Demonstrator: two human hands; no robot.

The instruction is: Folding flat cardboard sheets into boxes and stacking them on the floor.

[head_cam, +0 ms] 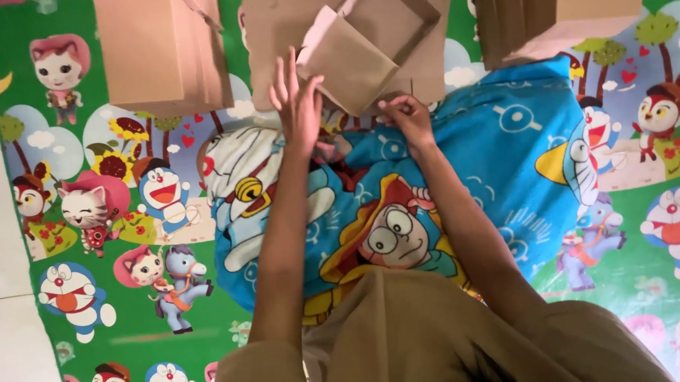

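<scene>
While the left hand (296, 101) is stretched out flat with fingers pretty much straight, it's pressing against the near edge of a brown paper bag (349, 61) that sits tilted just above the lap, so it's touching more than gripping. Right hand (407, 118) is curled up, fingers bent in, right below that same bag's lower corner; can't really tell if it's pinching anything or just resting there. Both arms reach across a blue cartoon blanket (498, 130) draped over the person's legs. Behind the bag there's a flat pile of more brown bags (279, 25), plus a cardboard stack (162, 50) on the left and another stack (557, 9) off to the right, all on a green cartoon mat (132, 322).
</scene>
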